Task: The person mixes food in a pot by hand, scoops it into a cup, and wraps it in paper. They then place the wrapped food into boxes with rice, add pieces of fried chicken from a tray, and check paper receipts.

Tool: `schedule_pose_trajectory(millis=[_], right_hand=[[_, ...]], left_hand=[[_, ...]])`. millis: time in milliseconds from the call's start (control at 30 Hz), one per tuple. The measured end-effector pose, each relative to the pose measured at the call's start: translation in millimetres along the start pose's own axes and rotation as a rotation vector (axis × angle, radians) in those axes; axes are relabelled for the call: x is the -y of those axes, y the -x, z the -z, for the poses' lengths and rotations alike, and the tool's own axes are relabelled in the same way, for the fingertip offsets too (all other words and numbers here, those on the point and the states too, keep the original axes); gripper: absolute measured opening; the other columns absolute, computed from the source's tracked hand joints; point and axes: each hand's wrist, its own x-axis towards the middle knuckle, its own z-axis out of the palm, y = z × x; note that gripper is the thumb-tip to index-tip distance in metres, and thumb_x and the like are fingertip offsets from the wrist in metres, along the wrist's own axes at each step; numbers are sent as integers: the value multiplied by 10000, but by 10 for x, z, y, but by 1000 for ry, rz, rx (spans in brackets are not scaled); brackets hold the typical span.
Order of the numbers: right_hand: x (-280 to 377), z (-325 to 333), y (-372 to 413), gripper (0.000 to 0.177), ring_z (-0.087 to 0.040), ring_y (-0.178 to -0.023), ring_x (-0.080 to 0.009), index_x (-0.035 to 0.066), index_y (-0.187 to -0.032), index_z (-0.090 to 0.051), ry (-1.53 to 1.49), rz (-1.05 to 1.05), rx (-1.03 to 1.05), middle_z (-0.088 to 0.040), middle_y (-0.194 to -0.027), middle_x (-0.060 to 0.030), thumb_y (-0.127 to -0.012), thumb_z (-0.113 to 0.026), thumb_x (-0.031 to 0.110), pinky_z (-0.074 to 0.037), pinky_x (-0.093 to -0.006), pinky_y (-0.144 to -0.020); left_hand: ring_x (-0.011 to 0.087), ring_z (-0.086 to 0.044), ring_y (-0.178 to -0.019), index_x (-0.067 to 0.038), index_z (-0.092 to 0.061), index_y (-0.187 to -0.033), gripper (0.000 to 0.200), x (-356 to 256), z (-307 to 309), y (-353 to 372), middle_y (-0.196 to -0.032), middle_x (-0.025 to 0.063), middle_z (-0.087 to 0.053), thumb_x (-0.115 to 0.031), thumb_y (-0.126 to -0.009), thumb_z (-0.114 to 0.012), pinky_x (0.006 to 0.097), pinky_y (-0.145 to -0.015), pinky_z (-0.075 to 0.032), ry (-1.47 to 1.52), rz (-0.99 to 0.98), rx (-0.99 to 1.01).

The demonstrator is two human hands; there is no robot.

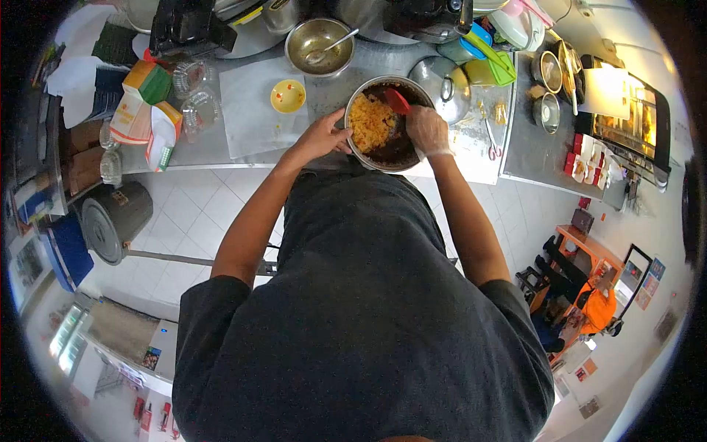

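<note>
A round metal pot [356, 94] sits near the counter's front edge. Orange-coloured cooked rice [370, 124] fills its left part, and brown crust or residue shows on the right of its bottom. My left hand [328, 138], bare, steadies the pot by its left rim, thumb on the edge and fingers against the side. In a clear plastic glove, my right hand [428, 131] is closed over the pot's right side around a red spatula [396, 102]. The spatula's blade rests against the rice; its handle is mostly hidden by the hand.
Behind the pot stand a metal bowl [298, 46] with a spoon and a glass lid [451, 88]. A small yellow bowl [288, 96] sits on white paper [247, 110] to the left. Scissors [493, 147] lie right; clear plastic containers [199, 110] stand far left.
</note>
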Motion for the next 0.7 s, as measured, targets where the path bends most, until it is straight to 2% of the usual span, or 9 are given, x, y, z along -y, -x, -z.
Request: schedule_pose_trajectory(millis=[67, 100, 167, 300, 400, 500, 567, 633, 700], right_hand=[[-119, -95, -146, 281, -742, -987, -396, 56, -1085, -753, 71, 90, 60, -743, -1021, -257, -947, -586, 234, -605, -494, -843], [377, -404, -305, 276, -743, -976, -391, 55, -1072, -754, -21, 157, 81, -742, -1032, -255, -949, -579, 228, -606, -493, -831], [521, -464, -410, 270, -746, -952, -380, 52, -1048, -758, -33, 203, 131, -740, -1054, -251, -952, -566, 215, -608, -490, -808], [430, -5, -1, 213, -759, -864, -295, 67, -994, -775, 316, 558, 101, -765, -952, -154, -924, -639, 216, -616, -425, -765], [248, 201, 366, 181, -756, -815, -254, 74, -949, -773, 257, 502, -69, -758, -889, -130, -914, -621, 165, -617, -408, -712], [79, -390, 505, 166, -749, -776, -241, 94, -935, -771, 377, 367, -44, -746, -836, -115, -916, -617, 152, -610, -411, -660], [128, -454, 493, 152, -749, -760, -265, 110, -922, -771, 354, 352, -23, -746, -825, -124, -898, -629, 158, -600, -426, -621], [267, -68, 515, 148, -750, -758, -275, 108, -917, -770, 308, 382, 36, -747, -827, -130, -888, -634, 162, -600, -426, -622], [322, 86, 542, 154, -753, -778, -296, 98, -927, -767, 288, 359, 5, -752, -833, -134, -876, -637, 163, -600, -434, -635]], left_hand=[[199, -774, -778, -111, -337, -1616, 622, -76, -75, -24, -991, 150, -764, -159, -1055, -603, 318, -687, -624, -49, -2, 5], [195, -773, -774, -107, -340, -1613, 618, -80, 320, 254, -984, 149, -765, -161, -1056, -601, 315, -682, -621, -148, 34, -43], [189, -772, -767, -100, -347, -1609, 609, -121, 334, 184, -971, 146, -765, -164, -1057, -596, 308, -672, -614, -217, 6, -37], [183, -772, -761, -100, -351, -1608, 617, -63, 175, 113, -980, 148, -764, -178, -1050, -602, 321, -673, -607, -116, -44, -25], [179, -772, -761, -107, -349, -1612, 621, 7, 98, 39, -985, 148, -763, -179, -1048, -600, 327, -680, -603, -107, -43, -11], [182, -773, -768, -110, -349, -1612, 616, 33, 73, 9, -997, 148, -761, -175, -1050, -594, 327, -690, -602, -106, -58, -23], [190, -774, -774, -109, -348, -1611, 612, 101, 84, -16, -1008, 148, -759, -173, -1052, -589, 327, -693, -602, -127, -47, -25], [182, -762, -765, -112, -311, -1627, 639, 46, 100, -10, -1029, 124, -747, -163, -1056, -593, 309, -684, -600, -111, -13, 1], [179, -757, -762, -115, -294, -1634, 654, -73, 73, 37, -1044, 112, -740, -159, -1056, -597, 299, -677, -597, -120, 26, 10]])
